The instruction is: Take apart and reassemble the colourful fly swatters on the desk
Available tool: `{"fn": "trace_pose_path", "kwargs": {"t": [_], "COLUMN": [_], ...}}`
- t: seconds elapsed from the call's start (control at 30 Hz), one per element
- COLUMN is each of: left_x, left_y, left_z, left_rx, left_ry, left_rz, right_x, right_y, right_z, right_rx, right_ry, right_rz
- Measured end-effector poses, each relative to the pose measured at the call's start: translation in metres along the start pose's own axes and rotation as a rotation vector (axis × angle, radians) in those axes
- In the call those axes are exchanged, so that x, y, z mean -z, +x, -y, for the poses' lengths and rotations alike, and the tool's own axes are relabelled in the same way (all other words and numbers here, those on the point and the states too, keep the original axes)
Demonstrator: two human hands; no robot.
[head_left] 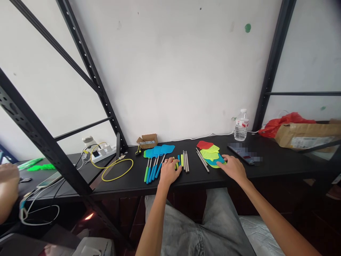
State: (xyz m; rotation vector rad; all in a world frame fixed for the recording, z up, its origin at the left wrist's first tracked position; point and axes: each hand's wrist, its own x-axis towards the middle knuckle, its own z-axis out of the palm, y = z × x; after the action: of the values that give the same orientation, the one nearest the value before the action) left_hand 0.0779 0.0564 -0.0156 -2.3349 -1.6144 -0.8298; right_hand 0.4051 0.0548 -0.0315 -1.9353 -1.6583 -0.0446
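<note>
My left hand (169, 171) rests over several short blue and yellow handle grips (182, 160), its fingers a little apart and partly covering them. Just right of it lie several thin grey metal rods (185, 161) side by side. My right hand (234, 167) touches the right edge of a pile of flat mesh fly swatter heads, with thumb and forefinger apart. The pile shows a red head (205, 145), yellow-green heads (209, 154) and a blue head (220, 159). More grey rods (203, 160) lie along its left side. Left of my left hand, several whole fly swatters (153, 170) lie fanned out, mostly blue.
An open cardboard box (147, 141) stands at the back near a yellow cable (130, 171). A water bottle (241, 126), a phone (241, 153) and a brown package (303, 135) are on the right. Black shelf posts (90, 60) frame the table. Another person's arm (7, 188) shows far left.
</note>
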Motion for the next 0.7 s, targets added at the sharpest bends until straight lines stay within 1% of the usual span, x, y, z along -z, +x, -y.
{"fn": "trace_pose_path", "kwargs": {"t": [0.2, 0.3, 0.43, 0.6, 0.7], "left_x": [0.000, -0.001, 0.000, 0.003, 0.005], "left_y": [0.000, 0.000, 0.000, 0.001, 0.001], "left_z": [0.001, 0.001, 0.000, -0.003, -0.003], "left_rx": [0.008, 0.000, 0.003, -0.003, -0.008], "left_ry": [-0.030, -0.033, -0.033, -0.042, -0.040], "left_rz": [-0.011, -0.018, -0.023, -0.035, -0.018], "right_x": [0.007, 0.010, 0.012, 0.009, 0.009], "right_y": [0.007, 0.011, 0.017, 0.018, 0.014], "right_z": [0.007, 0.010, 0.008, 0.003, 0.004], "right_rx": [-0.153, -0.175, -0.178, -0.191, -0.190], "right_ry": [0.029, -0.003, -0.035, -0.031, -0.018], "right_rz": [0.127, 0.164, 0.196, 0.182, 0.112]}}
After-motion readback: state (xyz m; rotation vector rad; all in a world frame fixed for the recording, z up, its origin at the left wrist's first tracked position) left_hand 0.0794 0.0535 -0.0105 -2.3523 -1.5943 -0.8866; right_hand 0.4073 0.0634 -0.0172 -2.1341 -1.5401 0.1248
